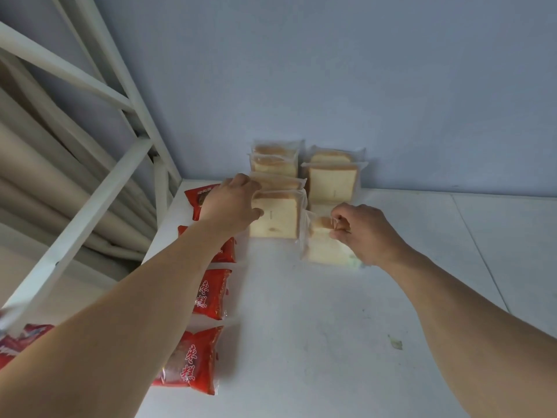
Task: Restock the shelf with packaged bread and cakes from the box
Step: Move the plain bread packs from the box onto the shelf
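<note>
Fingers of the right hand (366,233) pinch a clear-bagged bread pack (324,247) by its top, standing it on the white shelf (301,327) — the left hand (233,203) grips the neighbouring front pack (275,217), probably steadying the row beside red cake packets (211,294).

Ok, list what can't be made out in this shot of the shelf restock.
Head view only:
- The box: out of frame.
- Second red cake pack: mostly covered by the left forearm.
- Rear bread packs: hidden behind the front ones in the row.
- Bread pack under the right hand: top covered by the fingers, lower corner blurred.
- Red packs at the left edge: cut off and blurred.
</note>
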